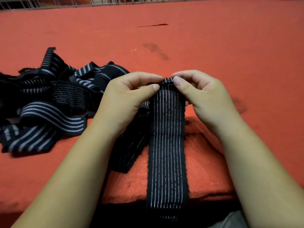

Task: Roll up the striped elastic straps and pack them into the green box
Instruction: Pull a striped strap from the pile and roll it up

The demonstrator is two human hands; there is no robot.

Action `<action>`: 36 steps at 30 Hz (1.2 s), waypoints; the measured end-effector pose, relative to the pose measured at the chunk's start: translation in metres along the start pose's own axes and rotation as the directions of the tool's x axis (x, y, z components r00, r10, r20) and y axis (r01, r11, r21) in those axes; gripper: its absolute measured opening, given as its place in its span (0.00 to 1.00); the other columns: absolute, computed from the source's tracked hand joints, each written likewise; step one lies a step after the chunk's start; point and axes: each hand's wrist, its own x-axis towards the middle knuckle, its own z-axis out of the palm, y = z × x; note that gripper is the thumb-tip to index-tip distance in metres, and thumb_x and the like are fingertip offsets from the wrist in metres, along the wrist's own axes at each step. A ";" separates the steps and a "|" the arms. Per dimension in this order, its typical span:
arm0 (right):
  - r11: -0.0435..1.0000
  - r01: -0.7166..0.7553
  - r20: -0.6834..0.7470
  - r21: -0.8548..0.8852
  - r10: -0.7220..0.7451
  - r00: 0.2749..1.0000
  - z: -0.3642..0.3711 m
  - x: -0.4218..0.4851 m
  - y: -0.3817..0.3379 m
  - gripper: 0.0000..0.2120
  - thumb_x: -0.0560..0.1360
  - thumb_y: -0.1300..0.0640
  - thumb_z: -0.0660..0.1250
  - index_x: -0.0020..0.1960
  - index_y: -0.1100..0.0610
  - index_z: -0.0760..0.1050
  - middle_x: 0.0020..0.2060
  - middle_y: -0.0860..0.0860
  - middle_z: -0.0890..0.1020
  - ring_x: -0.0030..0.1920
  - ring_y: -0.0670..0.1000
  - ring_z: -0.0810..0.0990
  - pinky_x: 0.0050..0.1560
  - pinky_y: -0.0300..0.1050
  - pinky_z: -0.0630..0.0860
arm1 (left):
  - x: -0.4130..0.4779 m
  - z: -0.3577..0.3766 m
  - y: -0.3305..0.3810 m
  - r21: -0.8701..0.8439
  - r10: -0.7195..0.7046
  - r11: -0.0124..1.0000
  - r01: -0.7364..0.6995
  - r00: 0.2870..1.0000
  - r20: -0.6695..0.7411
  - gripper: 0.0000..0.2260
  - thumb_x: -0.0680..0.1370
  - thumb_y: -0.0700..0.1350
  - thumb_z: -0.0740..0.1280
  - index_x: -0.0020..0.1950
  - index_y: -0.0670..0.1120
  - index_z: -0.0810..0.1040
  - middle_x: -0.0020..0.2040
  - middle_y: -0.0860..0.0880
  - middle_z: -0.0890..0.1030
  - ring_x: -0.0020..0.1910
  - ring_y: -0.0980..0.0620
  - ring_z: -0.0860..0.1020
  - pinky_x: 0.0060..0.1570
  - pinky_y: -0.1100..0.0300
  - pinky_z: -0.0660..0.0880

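Black elastic strap with thin white stripes (167, 145): its far end is pinched in both hands, and its length lies toward me.
From the head camera I see the left hand (130, 97) and right hand (202, 94) curled, thumb and forefinger of each nipping the strap's far end from either side. Its long axis runs from that grip straight back toward me, over the red fleecy surface (213, 46) and off the near edge, so I judge the roll must travel toward me. The heap of loose striped straps (49, 99) lies to the left. No green box shows.
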 end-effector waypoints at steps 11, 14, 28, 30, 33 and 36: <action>0.992 0.124 0.077 -0.034 -0.121 0.990 0.000 -0.023 -0.023 0.08 0.82 0.63 0.71 0.56 0.52 0.82 0.43 0.50 0.84 0.43 0.47 0.80 0.47 0.46 0.77 | -0.024 -0.001 0.021 -0.116 -0.045 0.992 0.044 0.999 -0.010 0.08 0.81 0.37 0.73 0.59 0.44 0.86 0.54 0.45 0.88 0.55 0.47 0.87 0.58 0.50 0.83; 0.990 0.124 0.089 -0.069 -0.118 0.989 -0.002 -0.032 -0.027 0.08 0.82 0.60 0.71 0.57 0.48 0.82 0.39 0.56 0.82 0.39 0.50 0.77 0.44 0.51 0.75 | -0.031 -0.001 0.023 -0.059 -0.021 0.998 0.020 0.999 -0.025 0.07 0.82 0.38 0.74 0.57 0.47 0.87 0.54 0.44 0.89 0.55 0.43 0.87 0.58 0.44 0.82; 0.989 0.060 0.058 0.138 -0.068 0.996 -0.002 -0.038 -0.011 0.07 0.81 0.62 0.72 0.58 0.53 0.84 0.44 0.50 0.84 0.46 0.50 0.80 0.49 0.46 0.76 | -0.032 0.008 0.014 0.019 -0.052 0.998 0.054 0.996 -0.074 0.06 0.81 0.50 0.76 0.57 0.52 0.87 0.55 0.45 0.88 0.55 0.37 0.85 0.55 0.40 0.80; 0.988 0.028 0.054 0.153 -0.036 0.998 -0.003 -0.035 -0.007 0.09 0.83 0.59 0.71 0.62 0.55 0.83 0.45 0.51 0.84 0.46 0.50 0.80 0.47 0.45 0.77 | -0.031 0.005 0.013 0.028 -0.062 0.998 0.064 0.995 -0.073 0.08 0.81 0.48 0.76 0.60 0.52 0.87 0.52 0.50 0.88 0.53 0.47 0.85 0.56 0.44 0.80; 0.995 0.032 0.052 0.099 -0.038 0.998 -0.004 -0.031 -0.003 0.09 0.83 0.61 0.70 0.63 0.60 0.83 0.47 0.51 0.85 0.45 0.49 0.80 0.45 0.42 0.78 | -0.030 0.003 0.012 0.069 -0.055 0.996 0.061 0.996 -0.077 0.07 0.82 0.47 0.75 0.60 0.51 0.87 0.53 0.51 0.89 0.53 0.49 0.86 0.57 0.42 0.82; 0.994 0.053 0.047 0.097 -0.058 0.997 -0.003 -0.029 -0.001 0.09 0.82 0.64 0.71 0.61 0.60 0.84 0.50 0.52 0.87 0.48 0.49 0.82 0.50 0.43 0.79 | -0.030 0.004 0.014 0.105 -0.033 0.994 0.042 0.996 -0.081 0.05 0.83 0.45 0.73 0.58 0.49 0.88 0.52 0.48 0.89 0.55 0.43 0.88 0.57 0.39 0.85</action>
